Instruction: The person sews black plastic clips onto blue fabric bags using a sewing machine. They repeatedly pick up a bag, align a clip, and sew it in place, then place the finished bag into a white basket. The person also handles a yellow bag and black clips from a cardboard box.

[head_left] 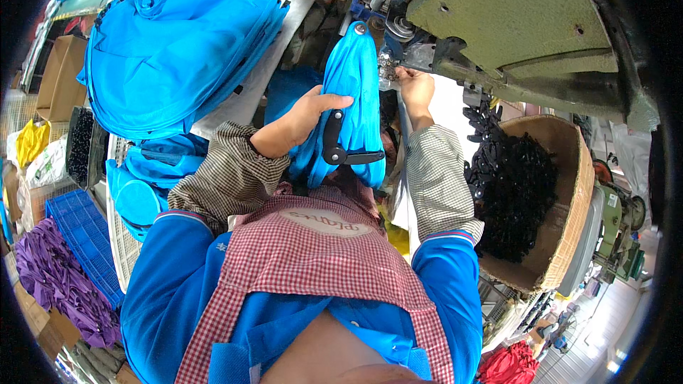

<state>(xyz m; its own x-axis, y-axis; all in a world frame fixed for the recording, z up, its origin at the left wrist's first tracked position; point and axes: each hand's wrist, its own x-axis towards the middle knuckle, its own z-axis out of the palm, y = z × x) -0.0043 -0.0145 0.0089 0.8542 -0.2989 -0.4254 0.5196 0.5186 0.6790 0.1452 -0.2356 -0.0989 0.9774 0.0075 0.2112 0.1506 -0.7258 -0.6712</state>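
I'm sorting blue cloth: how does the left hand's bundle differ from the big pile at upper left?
The bundle is gathered narrow, while the pile spreads wide and rounded. The left hand holds the bundle; neither hand touches the pile. A bent black piece sits against the bundle; small black bits dot the pile's rim. Both are bright blue.

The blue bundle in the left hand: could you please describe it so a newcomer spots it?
Find the green machine at upper right. Left of it, the left hand holds the blue bundle. Unlike the wide blue pile further left, it is narrow and gathered, with a metal stud near its tip and a black bent bar lower down.
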